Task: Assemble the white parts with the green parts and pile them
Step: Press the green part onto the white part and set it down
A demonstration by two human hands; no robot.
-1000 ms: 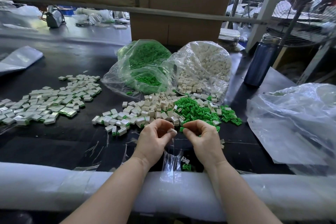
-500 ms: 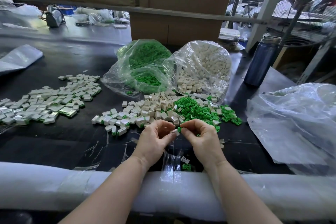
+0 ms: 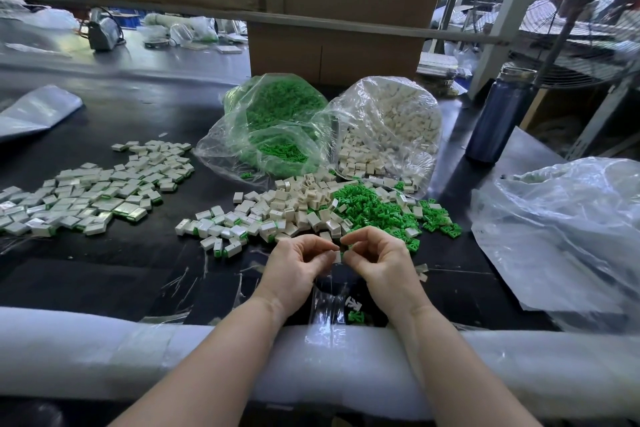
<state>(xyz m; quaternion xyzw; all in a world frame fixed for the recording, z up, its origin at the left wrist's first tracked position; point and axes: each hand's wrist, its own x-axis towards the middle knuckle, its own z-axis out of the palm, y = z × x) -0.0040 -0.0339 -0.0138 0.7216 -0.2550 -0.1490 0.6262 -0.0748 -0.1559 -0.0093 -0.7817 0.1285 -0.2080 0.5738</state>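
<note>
White plastic is what you are pinching right now: one small white part (image 3: 337, 256) sits between the fingertips of your left hand (image 3: 297, 269) and your right hand (image 3: 377, 262), just above the black desk (image 3: 114, 274). Both hands are curled tight on that one piece, and they meet in the middle. It looks like you are pushing a green part into the white one, but the green bit is hidden by your fingers, so I cannot tell how far in it is. Next, you will likely need a firm squeeze until the two parts sit flush, then put the piece with the finished pile (image 3: 86, 194) on your far left. After that, take a fresh white part from the loose white heap (image 3: 294, 204) and a green one from the loose green heap (image 3: 374, 208), both just past your hands. More wait in the bag of green parts (image 3: 277, 125) and the bag of white parts (image 3: 388, 128) behind them. I can read no words or labels anywhere.
</note>
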